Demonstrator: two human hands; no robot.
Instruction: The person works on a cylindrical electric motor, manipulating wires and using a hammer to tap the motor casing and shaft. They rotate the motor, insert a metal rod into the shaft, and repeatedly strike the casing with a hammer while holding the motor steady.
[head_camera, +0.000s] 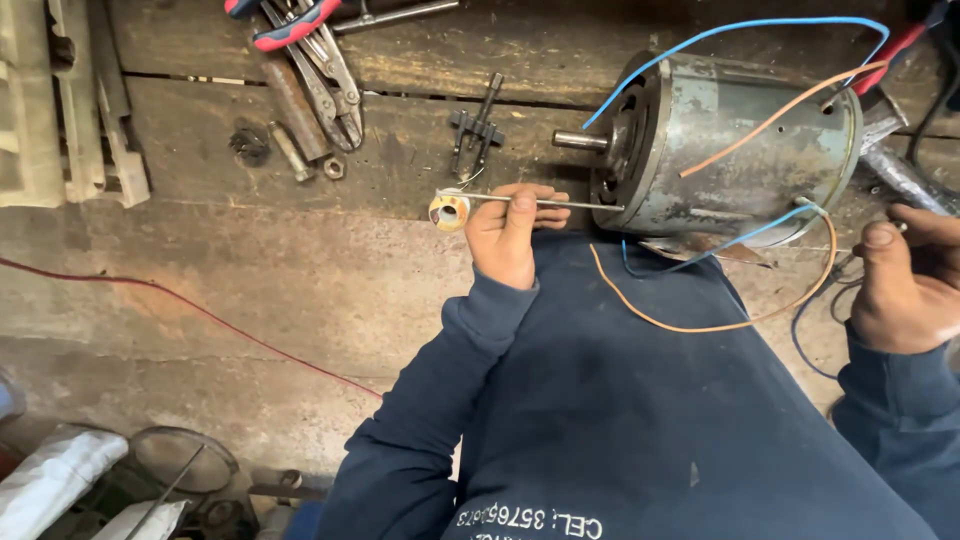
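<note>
At centre frame the left hand (508, 232) grips a thin metal rod (560, 203) with a small yellowish spool (449, 211) at its left end; the rod's other end touches the grey motor (730, 150) in the upper right. The right hand (905, 278), at the right edge, is closed around wires (720, 325). Pliers (320, 60) and a small puller (478, 125) lie on the wooden bench (250, 270) above.

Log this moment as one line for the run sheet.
left hand: holds thin metal rod with small spool | right hand: grips wires | electric motor on wooden bench
</note>
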